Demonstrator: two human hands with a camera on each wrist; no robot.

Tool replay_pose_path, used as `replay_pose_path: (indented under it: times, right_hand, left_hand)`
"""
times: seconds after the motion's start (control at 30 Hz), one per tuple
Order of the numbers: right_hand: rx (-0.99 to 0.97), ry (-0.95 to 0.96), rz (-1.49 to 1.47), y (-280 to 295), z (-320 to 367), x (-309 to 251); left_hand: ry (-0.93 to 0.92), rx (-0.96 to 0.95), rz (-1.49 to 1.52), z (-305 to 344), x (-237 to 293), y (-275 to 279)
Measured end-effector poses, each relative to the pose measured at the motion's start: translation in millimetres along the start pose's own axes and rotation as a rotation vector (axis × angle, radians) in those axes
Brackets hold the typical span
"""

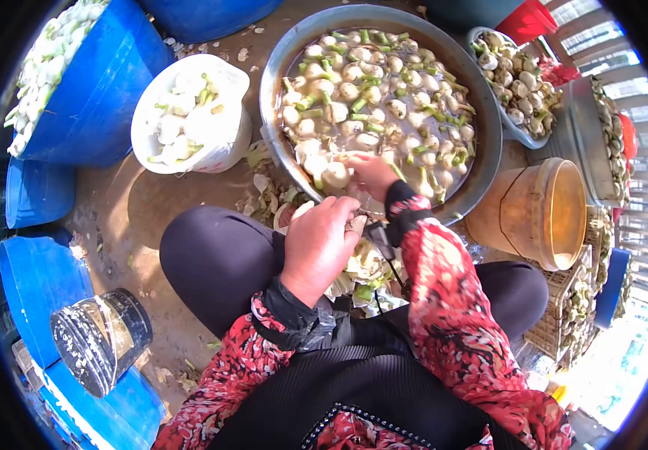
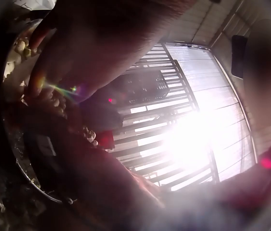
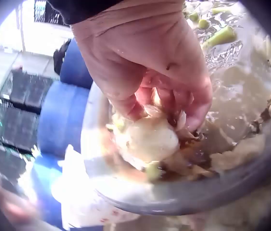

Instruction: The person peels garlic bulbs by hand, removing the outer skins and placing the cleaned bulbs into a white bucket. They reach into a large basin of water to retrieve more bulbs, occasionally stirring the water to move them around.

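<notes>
A wide metal basin [image 1: 493,112] of murky water holds many white garlic bulbs [image 1: 350,91] with short green stems. At its near rim my right hand [image 1: 374,178] reaches in. In the right wrist view its thumb and fingers grip a pale garlic bulb [image 3: 152,139], with loose papery skins [image 3: 222,161] beside it in the water. My left hand [image 1: 316,247] is bent just outside the rim, fingertips pointing toward the right hand. I cannot tell what, if anything, it holds; its own wrist view is dark with glare.
A white tub [image 1: 243,135] of peeled bulbs stands left of the basin. Blue tubs [image 1: 125,82] line the left side, near a stained black bucket [image 1: 103,341]. On the right are an orange bucket [image 1: 522,210] and a bowl of bulbs [image 1: 519,139]. Peelings [image 1: 369,270] lie between my knees.
</notes>
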State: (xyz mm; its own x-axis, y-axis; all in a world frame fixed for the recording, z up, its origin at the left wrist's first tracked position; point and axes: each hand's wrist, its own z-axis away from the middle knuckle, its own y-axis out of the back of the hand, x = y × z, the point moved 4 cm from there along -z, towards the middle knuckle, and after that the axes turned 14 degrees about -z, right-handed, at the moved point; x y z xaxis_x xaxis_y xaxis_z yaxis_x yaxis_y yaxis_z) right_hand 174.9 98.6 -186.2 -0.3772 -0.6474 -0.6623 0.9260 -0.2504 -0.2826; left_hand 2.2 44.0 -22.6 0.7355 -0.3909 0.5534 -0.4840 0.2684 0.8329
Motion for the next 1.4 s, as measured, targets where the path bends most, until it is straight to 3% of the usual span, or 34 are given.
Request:
replay_pose_path:
  times: [0.17,0.2,0.23,0.3,0.5,0.53,0.57,0.77,0.93,1.0,1.03,1.17,1.27,1.4]
  right_hand:
    - [-0.232,0.042,-0.602,-2,93,-27]
    - [-0.275,0.158,-0.546,-4,111,-31]
    - [-0.115,0.194,-0.509,0,123,-25]
    - [-0.141,0.251,-0.464,3,140,-22]
    - [-0.18,0.228,-0.475,-7,179,-18]
    - [-0.018,0.264,-0.413,-12,191,-20]
    - [-0.015,0.268,-0.415,-11,193,-19]
    - [-0.017,0.468,0.023,-17,201,-18]
    - [-0.013,0.563,-0.055,-27,200,-18]
    - [-0.013,0.521,-0.267,-20,197,-17]
    - [-0.049,0.507,-0.416,-18,197,-17]
    - [-0.134,0.513,-0.54,-13,209,-20]
    - [-0.101,0.521,-0.548,-18,208,-19]
    - [0.014,0.561,-0.472,-35,214,-20]
  left_hand:
    - [0.103,0.106,0.089,-9,5,11]
    - [0.095,0.125,0.142,-9,4,11]
    - [0.097,0.12,0.145,-10,3,11]
    - [0.008,0.193,0.19,-10,4,14]
    - [-0.025,0.23,0.223,-7,4,14]
    - [0.007,0.176,0.246,-6,3,12]
    - [0.037,0.121,0.269,-6,4,9]
    - [0.061,0.108,0.179,-4,6,7]
    - [0.125,0.073,0.195,-3,7,5]
    - [0.151,-0.072,0.779,-2,1,-16]
    - [0.148,-0.074,0.781,-4,-3,-20]
    - [0.145,0.252,0.756,-10,-5,-2]
    - [-0.085,0.145,0.599,-4,14,2]
    - [-0.1,0.173,0.442,-1,19,16]
